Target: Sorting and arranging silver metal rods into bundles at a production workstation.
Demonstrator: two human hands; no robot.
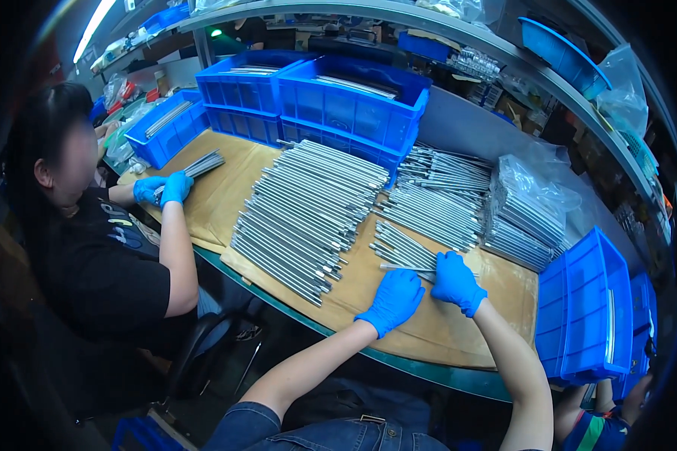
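Note:
Both my hands wear blue gloves and are close together over the brown table cover. My left hand [395, 298], its fingers curled, closes on a thin metal rod [388, 266] whose pale end sticks out past the fingertips. Beside it, my right hand [456, 283] is closed around the same rod near its other end; the fingers hide most of it. Just beyond my hands lies a small loose group of metal rods [400, 245]. To the left, a wide row of silver rods [305, 218] covers the middle of the table.
Farther back lie more rods [432, 214] and plastic-wrapped bundles [526, 214]. Blue bins [350, 113] stand stacked along the back; another blue bin [579, 308] is at the right. On the left, a co-worker's gloved hands [174, 186] hold several rods. A shelf [459, 26] spans overhead.

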